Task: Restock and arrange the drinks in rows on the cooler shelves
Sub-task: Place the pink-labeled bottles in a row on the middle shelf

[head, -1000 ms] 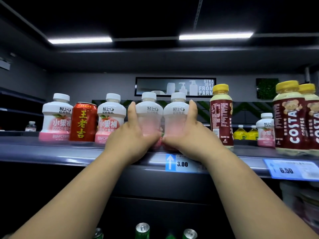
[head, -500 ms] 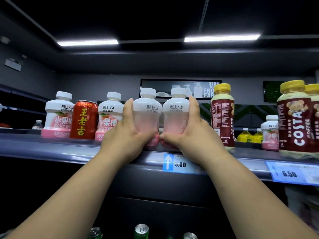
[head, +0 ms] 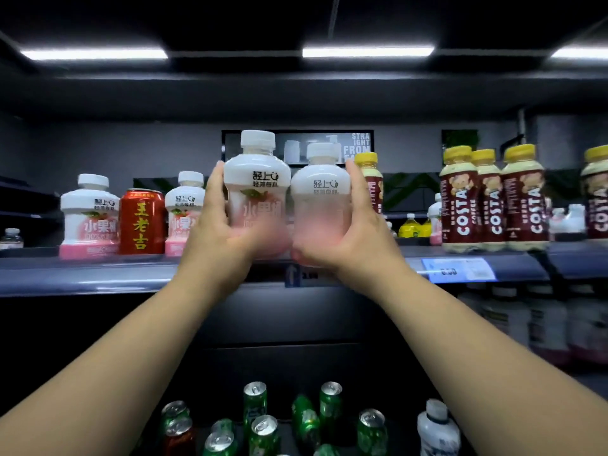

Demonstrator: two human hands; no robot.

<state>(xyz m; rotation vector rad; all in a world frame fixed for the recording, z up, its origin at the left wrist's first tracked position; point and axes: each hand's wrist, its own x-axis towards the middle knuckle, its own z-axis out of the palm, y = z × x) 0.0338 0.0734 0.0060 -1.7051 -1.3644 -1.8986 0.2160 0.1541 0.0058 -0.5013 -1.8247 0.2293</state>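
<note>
Pink bottles (head: 256,185) touching at shelf (head: 98,274) front edge; left hand (head: 217,235) grips one, right hand (head: 362,235) other.

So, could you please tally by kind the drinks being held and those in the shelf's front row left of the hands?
Pink bottles: 4 (two held, two standing)
Red can: 1
Total: 5

"COSTA COFFEE" runs up the brown yellow-capped bottles (head: 460,209); "王老吉" in gold on the red can (head: 141,222); "轻上" heads both held pink bottles (head: 256,185); "STRA IGHT FROM" on the wall sign (head: 360,146); shelf price tag (head: 457,270) too blurred to read.
</note>
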